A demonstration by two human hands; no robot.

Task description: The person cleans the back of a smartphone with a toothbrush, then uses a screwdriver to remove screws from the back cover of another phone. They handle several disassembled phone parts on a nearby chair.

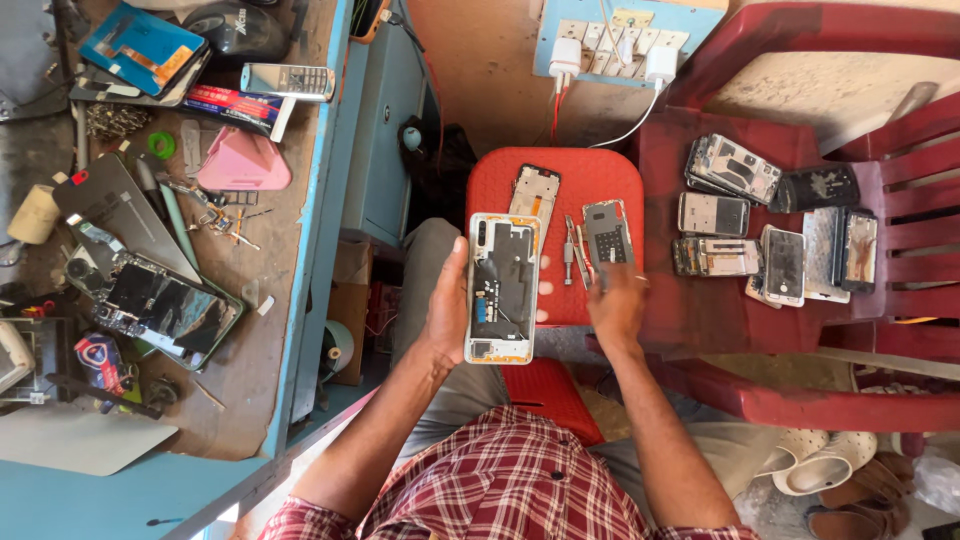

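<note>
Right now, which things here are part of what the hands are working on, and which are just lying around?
In hand:
- left hand holding the opened phone
- right hand on the dark phone part on the red stool
- tweezers and the phone frame beside it

Lying about:
- phones on the red chair
- cluttered workbench
- chargers
- sandals

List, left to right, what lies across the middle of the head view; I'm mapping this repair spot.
Cluttered brown workbench → left hand holding an opened white-framed phone → small metal screwdriver on the red plastic stool → right hand touching a grey phone panel → pile of dismantled phones on the dark red plastic chair.
</note>
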